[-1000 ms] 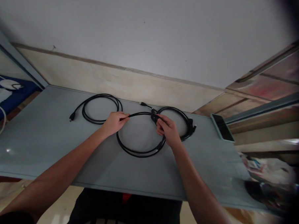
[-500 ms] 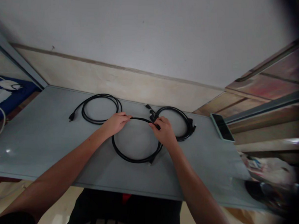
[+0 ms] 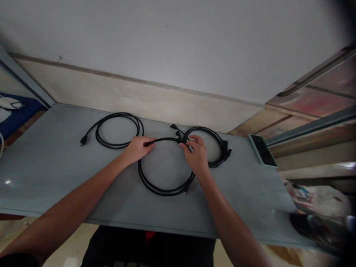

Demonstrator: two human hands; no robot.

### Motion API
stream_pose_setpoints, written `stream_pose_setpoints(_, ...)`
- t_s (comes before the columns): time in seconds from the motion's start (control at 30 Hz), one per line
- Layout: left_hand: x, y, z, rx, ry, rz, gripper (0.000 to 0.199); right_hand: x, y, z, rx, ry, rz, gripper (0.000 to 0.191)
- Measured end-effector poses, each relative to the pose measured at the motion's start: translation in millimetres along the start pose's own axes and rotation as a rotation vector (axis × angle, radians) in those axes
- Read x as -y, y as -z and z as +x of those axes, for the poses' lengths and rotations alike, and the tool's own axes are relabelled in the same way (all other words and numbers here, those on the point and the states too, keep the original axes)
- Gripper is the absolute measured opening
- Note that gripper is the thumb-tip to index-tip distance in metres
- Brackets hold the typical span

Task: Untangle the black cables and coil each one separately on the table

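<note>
A black cable (image 3: 162, 194) lies in a loose loop in the middle of the grey table. My left hand (image 3: 138, 148) pinches the loop at its upper left, with a short dark end showing between thumb and fingers. At the upper right my right hand (image 3: 196, 153) is closed around the same cable, its index finger slightly raised. A cable end shows low on the loop's right side. Close beyond my right hand rests a thicker coiled cable (image 3: 223, 157) with several plugs, one near my fingertips. On the left is another coiled cable (image 3: 97, 133), its plug pointing left.
A phone (image 3: 263, 151) lies at the right end of the grey table (image 3: 61, 160). A pale wall (image 3: 156, 97) runs along the back edge. Plastic bags (image 3: 328, 201) and a blurred dark object stand at the right. Blue fabric (image 3: 15, 116) lies beyond the left end.
My left hand has turned and now pinches a dark end of the cable. The loop has shifted slightly right, and my right hand's fingers have loosened a little.
</note>
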State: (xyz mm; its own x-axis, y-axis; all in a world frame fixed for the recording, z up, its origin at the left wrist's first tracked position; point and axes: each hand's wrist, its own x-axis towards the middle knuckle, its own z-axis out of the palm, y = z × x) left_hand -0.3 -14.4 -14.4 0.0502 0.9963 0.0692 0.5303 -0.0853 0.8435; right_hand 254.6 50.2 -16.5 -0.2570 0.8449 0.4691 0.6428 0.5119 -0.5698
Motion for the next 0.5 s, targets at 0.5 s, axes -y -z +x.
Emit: stream_pose_setpoints(0.5, -6.7, -7.0, -5.2, 0.114, 0.151, -0.396, 0.031, -4.4, 4.3, 8.0, 0.128, -0.236, 0.428, 0.034)
